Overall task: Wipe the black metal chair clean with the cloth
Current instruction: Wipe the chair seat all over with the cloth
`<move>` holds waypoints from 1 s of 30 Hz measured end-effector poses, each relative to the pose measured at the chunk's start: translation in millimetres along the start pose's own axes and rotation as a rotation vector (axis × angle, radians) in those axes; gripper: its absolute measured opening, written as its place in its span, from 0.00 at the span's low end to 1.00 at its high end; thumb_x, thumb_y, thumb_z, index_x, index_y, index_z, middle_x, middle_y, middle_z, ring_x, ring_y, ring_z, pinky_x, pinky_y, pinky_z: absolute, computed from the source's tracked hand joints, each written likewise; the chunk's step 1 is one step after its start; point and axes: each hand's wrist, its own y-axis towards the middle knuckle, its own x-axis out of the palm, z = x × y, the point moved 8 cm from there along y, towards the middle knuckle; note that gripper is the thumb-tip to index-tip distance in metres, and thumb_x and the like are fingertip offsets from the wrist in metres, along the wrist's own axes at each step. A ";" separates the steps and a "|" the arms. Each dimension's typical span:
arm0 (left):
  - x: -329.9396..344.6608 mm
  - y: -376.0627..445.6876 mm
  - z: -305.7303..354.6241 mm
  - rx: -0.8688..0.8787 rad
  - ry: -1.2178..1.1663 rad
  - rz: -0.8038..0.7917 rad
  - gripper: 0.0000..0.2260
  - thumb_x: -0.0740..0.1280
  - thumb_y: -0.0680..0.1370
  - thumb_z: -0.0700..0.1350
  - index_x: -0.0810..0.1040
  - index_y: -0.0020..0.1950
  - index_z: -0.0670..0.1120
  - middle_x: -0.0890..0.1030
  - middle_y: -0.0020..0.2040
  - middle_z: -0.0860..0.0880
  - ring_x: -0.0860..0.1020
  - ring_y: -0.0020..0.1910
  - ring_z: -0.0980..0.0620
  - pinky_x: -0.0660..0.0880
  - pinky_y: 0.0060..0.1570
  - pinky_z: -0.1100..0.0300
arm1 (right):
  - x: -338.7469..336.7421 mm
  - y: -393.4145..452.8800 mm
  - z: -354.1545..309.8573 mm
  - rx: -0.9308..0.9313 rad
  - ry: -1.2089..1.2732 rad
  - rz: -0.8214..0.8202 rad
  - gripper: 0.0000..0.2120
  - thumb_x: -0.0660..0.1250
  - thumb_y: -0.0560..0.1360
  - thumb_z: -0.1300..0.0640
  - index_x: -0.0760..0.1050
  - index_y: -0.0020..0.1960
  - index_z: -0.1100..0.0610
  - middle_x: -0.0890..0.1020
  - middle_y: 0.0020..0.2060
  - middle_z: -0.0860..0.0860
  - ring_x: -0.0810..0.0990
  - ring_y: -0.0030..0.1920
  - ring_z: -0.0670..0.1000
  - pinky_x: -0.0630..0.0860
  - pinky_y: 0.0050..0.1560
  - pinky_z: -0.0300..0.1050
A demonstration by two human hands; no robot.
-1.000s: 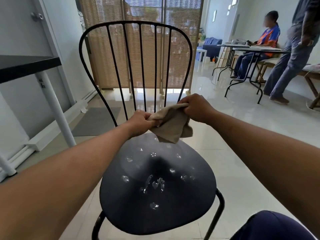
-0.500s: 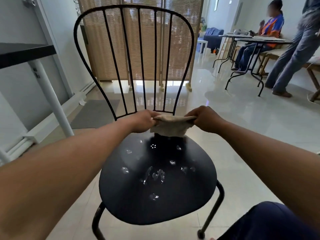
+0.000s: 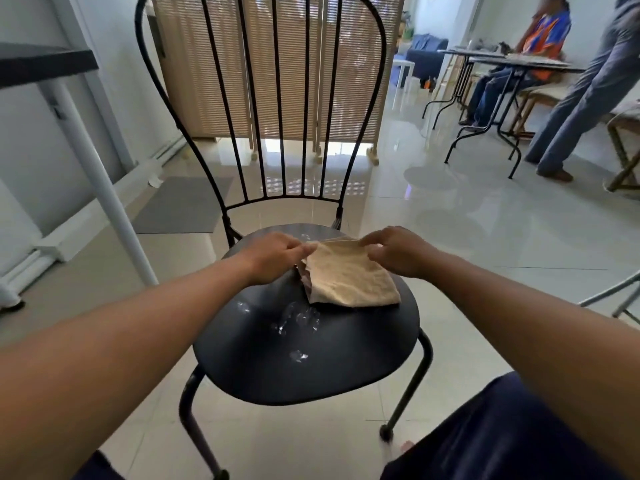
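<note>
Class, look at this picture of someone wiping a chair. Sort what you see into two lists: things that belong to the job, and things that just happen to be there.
Part of the job:
black metal chair
beige cloth, lying on the seat
water droplets on the seat
left hand and right hand, both pinching the cloth's far edge

Just lying about:
grey floor mat
slatted screen
folding table
blue sofa

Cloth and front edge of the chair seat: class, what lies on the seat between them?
In the head view, water droplets lie on the dark seat between the cloth and the front edge; nothing else lies there.
</note>
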 end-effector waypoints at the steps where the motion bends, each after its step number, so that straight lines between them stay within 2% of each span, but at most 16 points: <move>1: -6.0 0.3 -8.6 -0.037 0.001 0.072 0.28 0.53 0.78 0.69 0.82 0.58 0.52 0.83 0.56 0.51 0.79 0.54 0.51 0.75 0.58 0.49 | 5.0 3.7 -5.6 -0.030 -0.041 0.020 0.21 0.61 0.78 0.56 0.75 0.70 0.51 0.76 0.69 0.51 0.71 0.69 0.54 0.67 0.69 0.49; 4: -14.0 0.0 -34.9 -0.160 0.064 0.201 0.23 0.52 0.80 0.62 0.81 0.55 0.51 0.82 0.57 0.47 0.78 0.56 0.45 0.73 0.59 0.47 | 38.9 14.3 -22.4 -0.122 -0.227 -0.036 0.27 0.58 0.81 0.44 0.59 0.78 0.47 0.59 0.79 0.48 0.55 0.78 0.52 0.54 0.76 0.56; 6: -15.0 -3.0 -54.8 -0.283 0.174 0.241 0.20 0.53 0.81 0.59 0.78 0.63 0.52 0.77 0.66 0.46 0.74 0.64 0.43 0.70 0.64 0.47 | 66.8 17.1 -26.5 -0.126 -0.297 -0.099 0.33 0.52 0.79 0.33 0.50 0.80 0.44 0.49 0.80 0.46 0.46 0.80 0.52 0.44 0.77 0.61; 9: -7.4 -17.1 -88.2 -0.489 0.268 0.206 0.25 0.51 0.81 0.60 0.65 0.76 0.51 0.64 0.76 0.46 0.63 0.74 0.41 0.60 0.70 0.43 | 95.4 15.9 -15.8 -0.037 -0.287 -0.144 0.39 0.43 0.74 0.25 0.43 0.80 0.41 0.41 0.80 0.43 0.40 0.79 0.50 0.37 0.75 0.65; 12: 7.2 -35.0 -113.7 -0.656 0.175 0.169 0.29 0.51 0.80 0.63 0.55 0.79 0.53 0.60 0.77 0.43 0.62 0.73 0.37 0.61 0.69 0.42 | 99.0 14.9 -8.0 -0.011 -0.282 -0.083 0.39 0.40 0.73 0.24 0.43 0.80 0.40 0.41 0.79 0.42 0.40 0.79 0.49 0.37 0.75 0.64; 14: 13.5 -35.8 -114.7 -0.646 0.166 0.189 0.32 0.51 0.80 0.64 0.51 0.80 0.52 0.61 0.76 0.40 0.64 0.72 0.37 0.63 0.68 0.44 | 98.8 14.7 -8.0 -0.017 -0.286 -0.060 0.39 0.40 0.73 0.24 0.44 0.80 0.40 0.41 0.79 0.42 0.39 0.79 0.48 0.37 0.75 0.64; 17: 11.9 -24.5 -106.9 -0.587 0.246 0.239 0.32 0.52 0.80 0.63 0.53 0.80 0.48 0.62 0.73 0.37 0.64 0.71 0.36 0.64 0.67 0.44 | 98.1 16.0 -9.0 -0.022 -0.283 -0.040 0.39 0.39 0.73 0.24 0.43 0.80 0.40 0.41 0.80 0.42 0.40 0.79 0.48 0.39 0.76 0.64; 21: 12.4 -9.2 -108.7 -0.572 0.283 0.229 0.30 0.51 0.82 0.60 0.53 0.79 0.45 0.62 0.72 0.35 0.64 0.70 0.35 0.63 0.67 0.43 | 98.3 20.5 -8.2 -0.036 -0.285 -0.021 0.41 0.38 0.72 0.23 0.44 0.80 0.40 0.41 0.80 0.42 0.40 0.79 0.49 0.40 0.76 0.64; 30: 7.5 19.2 -116.3 -0.516 0.295 0.243 0.28 0.50 0.83 0.57 0.55 0.79 0.43 0.62 0.70 0.34 0.63 0.69 0.35 0.62 0.68 0.43 | 94.8 52.9 -5.8 -0.040 -0.268 0.009 0.40 0.40 0.73 0.24 0.45 0.80 0.40 0.43 0.80 0.42 0.41 0.79 0.48 0.40 0.76 0.63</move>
